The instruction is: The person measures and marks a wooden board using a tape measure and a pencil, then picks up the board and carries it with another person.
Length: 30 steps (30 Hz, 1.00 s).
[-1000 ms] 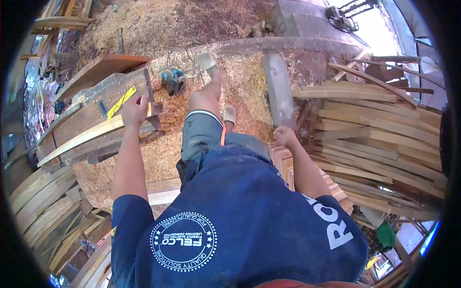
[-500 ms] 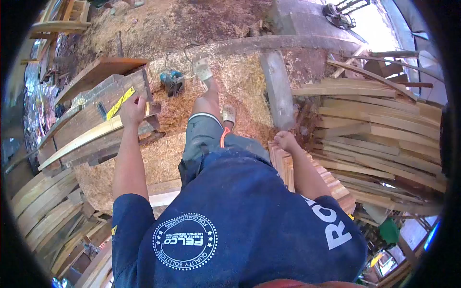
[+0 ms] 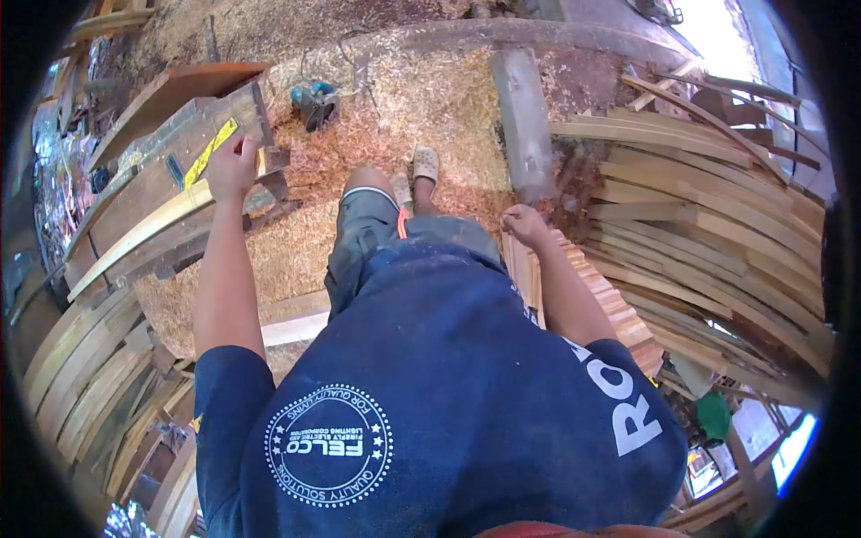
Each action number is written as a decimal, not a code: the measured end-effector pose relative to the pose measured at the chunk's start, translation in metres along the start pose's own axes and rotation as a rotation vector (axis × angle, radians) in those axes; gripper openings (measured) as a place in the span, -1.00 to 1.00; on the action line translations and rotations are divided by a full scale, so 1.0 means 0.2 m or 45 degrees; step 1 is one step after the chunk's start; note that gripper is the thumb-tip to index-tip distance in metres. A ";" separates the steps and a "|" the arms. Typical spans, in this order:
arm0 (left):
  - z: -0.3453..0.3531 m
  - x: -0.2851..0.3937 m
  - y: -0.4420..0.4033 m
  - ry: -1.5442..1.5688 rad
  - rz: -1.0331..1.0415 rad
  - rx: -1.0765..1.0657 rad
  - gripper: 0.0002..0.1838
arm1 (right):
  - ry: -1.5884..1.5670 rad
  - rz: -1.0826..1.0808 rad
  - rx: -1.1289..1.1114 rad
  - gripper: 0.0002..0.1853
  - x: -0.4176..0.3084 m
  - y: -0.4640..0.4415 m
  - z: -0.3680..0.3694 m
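My left hand (image 3: 231, 167) is curled closed above the wooden bench (image 3: 134, 212) on the left, beside a yellow strip (image 3: 211, 152) with black markings. Just below it, a long pale board (image 3: 148, 224) lies along the bench edge. My right hand (image 3: 527, 224) is closed too, near the far end of a stack of light and reddish wood pieces (image 3: 603, 300) at my right side. What either hand holds, if anything, is hidden by the fingers.
A teal power tool (image 3: 314, 105) lies on the shavings-covered ground ahead. Beyond my right hand stands a grey beam (image 3: 524, 125). Long boards (image 3: 708, 242) are piled on the right, and curved planks (image 3: 85, 363) at lower left. A reddish slab (image 3: 175, 94) rests on the bench.
The foot that was stretched forward has come back near the other one. The bench, power tool and ground sit higher in view. Both hands stay closed and also appear higher.
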<state>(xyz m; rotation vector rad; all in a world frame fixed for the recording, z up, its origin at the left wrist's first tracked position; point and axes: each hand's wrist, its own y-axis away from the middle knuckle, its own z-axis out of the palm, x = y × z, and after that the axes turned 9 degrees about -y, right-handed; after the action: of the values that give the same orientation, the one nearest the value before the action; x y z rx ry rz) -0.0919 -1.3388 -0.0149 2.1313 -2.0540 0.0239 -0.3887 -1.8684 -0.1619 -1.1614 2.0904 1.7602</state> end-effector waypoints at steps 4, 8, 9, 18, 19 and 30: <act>0.01 -0.01 0.00 -0.014 0.009 0.028 -0.57 | -0.113 -0.067 0.111 -0.77 0.06 -0.02 0.02; 0.01 -0.02 -0.02 -0.022 -0.013 -0.059 -0.58 | -0.093 -0.039 0.067 -0.81 -0.01 -0.05 -0.01; 0.00 -0.01 -0.01 -0.052 -0.020 -0.015 -0.59 | -0.064 -0.048 0.013 -0.82 -0.06 -0.08 -0.05; -0.06 0.02 -0.01 0.041 -0.024 0.017 -0.60 | 0.121 0.120 0.106 -0.71 -0.41 -0.22 -0.05; -0.06 0.01 -0.01 0.041 -0.024 0.009 -0.60 | 0.086 0.055 0.090 -0.70 -0.43 -0.23 -0.05; -0.08 0.03 0.02 0.015 -0.114 -0.011 -0.63 | 0.707 -0.644 0.170 -0.72 -0.01 -0.50 -0.16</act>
<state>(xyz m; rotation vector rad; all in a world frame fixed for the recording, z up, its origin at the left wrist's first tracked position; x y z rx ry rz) -0.0932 -1.3426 0.0026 2.2101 -1.9469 0.0156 -0.3124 -1.8963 -0.2281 -2.0846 1.8658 1.1363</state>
